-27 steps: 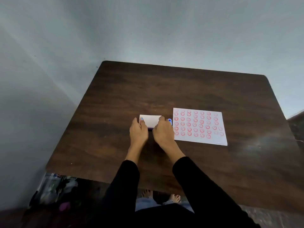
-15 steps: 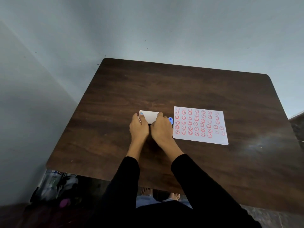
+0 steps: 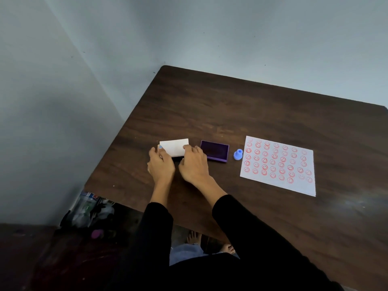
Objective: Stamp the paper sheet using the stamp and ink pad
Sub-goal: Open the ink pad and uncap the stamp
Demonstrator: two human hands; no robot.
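I have both hands on the white rectangular lid point(image 3: 173, 147), which lies flat on the table to the left of the pad. My left hand point(image 3: 160, 164) pinches its left edge, thumb on top, and my right hand point(image 3: 194, 164) curls its fingers over the right edge. A dark strip shows under the lid's near edge; I cannot tell whether that is shadow or part of the lid.

Half a second ago my hands and this lid covered the pad. Now the lid sits off to the side and the purple square ink pad point(image 3: 214, 151) lies open, its dark inked surface exposed, just right of my right hand. I read that as the uncovering done and inking as the next step.

Just beside the pad's right edge stands the small light-blue round stamp point(image 3: 238, 154), upright and untouched. Beyond it lies the white paper sheet point(image 3: 278, 164), already filled with rows of red smiley marks, on the dark brown wooden table point(image 3: 231, 106). Little bare space remains on the sheet.
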